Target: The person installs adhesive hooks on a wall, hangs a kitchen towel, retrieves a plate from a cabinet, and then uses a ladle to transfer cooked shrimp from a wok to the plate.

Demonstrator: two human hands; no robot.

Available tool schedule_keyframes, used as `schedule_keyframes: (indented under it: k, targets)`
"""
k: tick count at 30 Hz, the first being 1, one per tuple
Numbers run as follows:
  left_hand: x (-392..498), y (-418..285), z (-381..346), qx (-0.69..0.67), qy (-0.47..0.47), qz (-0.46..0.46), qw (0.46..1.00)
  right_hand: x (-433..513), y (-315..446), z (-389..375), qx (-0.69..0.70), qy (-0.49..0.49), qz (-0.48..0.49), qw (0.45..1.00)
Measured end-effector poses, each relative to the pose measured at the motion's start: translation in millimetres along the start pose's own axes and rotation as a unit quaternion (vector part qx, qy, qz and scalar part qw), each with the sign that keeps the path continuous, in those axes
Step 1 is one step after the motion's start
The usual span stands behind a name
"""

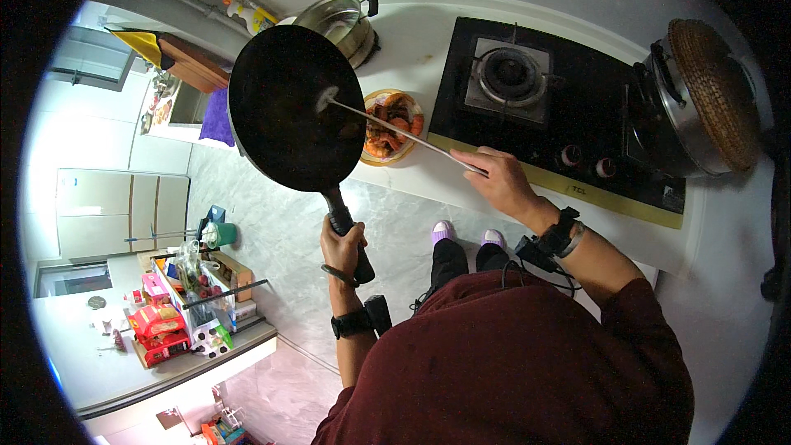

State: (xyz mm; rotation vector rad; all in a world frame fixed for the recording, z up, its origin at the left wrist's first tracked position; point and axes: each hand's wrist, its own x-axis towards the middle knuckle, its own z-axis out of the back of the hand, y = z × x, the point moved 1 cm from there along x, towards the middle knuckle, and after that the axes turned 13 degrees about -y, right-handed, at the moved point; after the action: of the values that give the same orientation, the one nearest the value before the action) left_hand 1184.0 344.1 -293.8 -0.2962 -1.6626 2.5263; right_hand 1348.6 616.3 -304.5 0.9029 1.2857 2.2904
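Note:
My left hand [342,246] grips the black handle of a dark wok [290,130], which is lifted and tilted beside the counter. In my right hand [503,182] is the thin metal handle of a spatula [408,135]. Its head lies against the inside of the wok, right of the middle. Just right of the wok, a patterned plate [388,162] stands on the white counter, its left edge hidden by the wok. Cooked prawns [395,114] with orange shells fill that plate.
A gas hob [581,108] has a bare burner on its left; a steel pot [686,111] with a woven lid [710,96] stands at its right. Behind the wok are a steel pot [337,21] and a spray bottle [250,14]. A green bucket [226,233] stands on the floor.

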Motion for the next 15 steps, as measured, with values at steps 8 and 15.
schedule_keyframes:
  k: [8, 15]
  targets:
    - [-4.5, -3.5, 4.1, -0.004, -0.006, -0.008, 1.000, -19.7, -4.4, 33.6, -0.055, 0.011, 0.023, 0.998]
    - [-6.5, -1.9, 8.1, 0.002, 0.005, -0.026, 1.000, -27.8, -0.9, 28.2, -0.076, -0.003, 0.081, 0.994]
